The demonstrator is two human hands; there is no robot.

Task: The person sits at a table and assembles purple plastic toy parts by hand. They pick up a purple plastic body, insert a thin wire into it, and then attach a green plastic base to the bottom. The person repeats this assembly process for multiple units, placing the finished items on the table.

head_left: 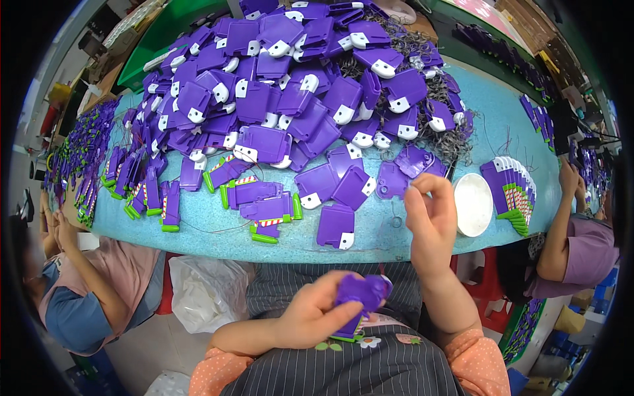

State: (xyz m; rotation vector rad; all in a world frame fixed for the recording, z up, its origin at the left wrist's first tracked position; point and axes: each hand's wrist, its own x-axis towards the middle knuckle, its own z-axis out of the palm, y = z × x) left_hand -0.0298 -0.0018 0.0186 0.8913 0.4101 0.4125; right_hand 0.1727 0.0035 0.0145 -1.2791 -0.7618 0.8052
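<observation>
My left hand [314, 315] is closed around a purple plastic part [362, 294] with a green edge, held low in front of my apron. The part's upper end is slightly blurred. Raised over the table's front edge, my right hand [432, 228] has thumb and forefinger pinched together; whatever sits between them, if anything, is too small to make out. A white bowl [473, 206] stands just to its right. Left of that hand lie translucent purple pieces [404, 173] and a purple panel with a white corner [336, 226].
A large heap of purple panels [257, 99] with white corners fills the table's far side, beside a tangle of dark curly strands [446, 138]. Purple-green pieces [264, 204] lie at centre-left, a fanned stack [512, 191] at right. People sit working at both sides [105, 290].
</observation>
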